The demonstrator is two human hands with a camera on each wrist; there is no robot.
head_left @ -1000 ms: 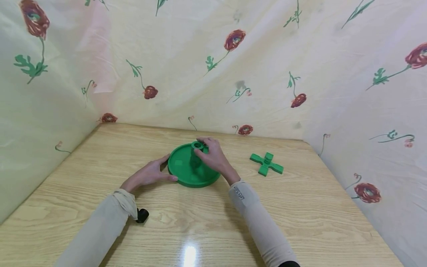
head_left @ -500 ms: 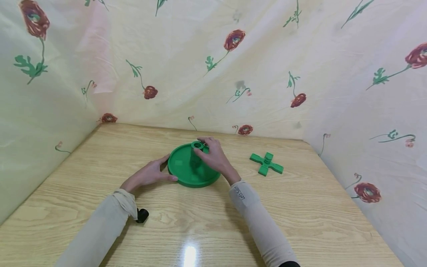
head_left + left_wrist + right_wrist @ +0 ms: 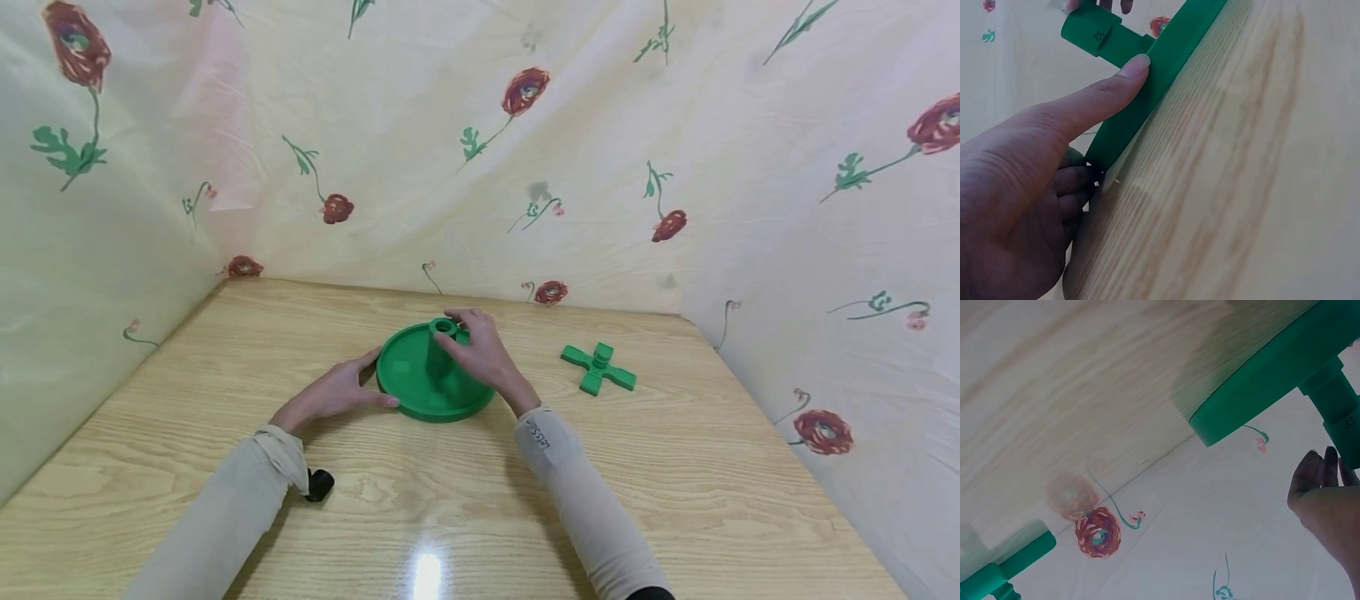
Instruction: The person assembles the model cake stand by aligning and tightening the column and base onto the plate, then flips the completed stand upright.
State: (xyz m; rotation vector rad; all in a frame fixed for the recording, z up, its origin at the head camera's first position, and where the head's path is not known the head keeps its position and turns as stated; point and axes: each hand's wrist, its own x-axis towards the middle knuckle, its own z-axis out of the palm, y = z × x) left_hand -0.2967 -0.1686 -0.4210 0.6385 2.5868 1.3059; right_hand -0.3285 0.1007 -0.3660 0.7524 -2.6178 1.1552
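A round green tray point(image 3: 408, 392) with a low raised rim lies flat on the table. From its middle rises an upright green hollow post point(image 3: 438, 354), marked 32 in the left wrist view and 33 in the right wrist view. My left hand point(image 3: 337, 393) grips the tray's left side, its thumb on the near rim and its fingers round the far left edge. My right hand point(image 3: 486, 358) holds the post near its top between thumb and fingers. The fingers behind the post are partly hidden in the head view.
To the right of the tray lies a green cross-shaped piece point(image 3: 599, 368) with a short ribbed stub at its centre. A small black cylindrical object point(image 3: 321, 485) sits by the left sleeve. Flower-patterned cloth point(image 3: 420, 167) walls the wooden table at the back and sides.
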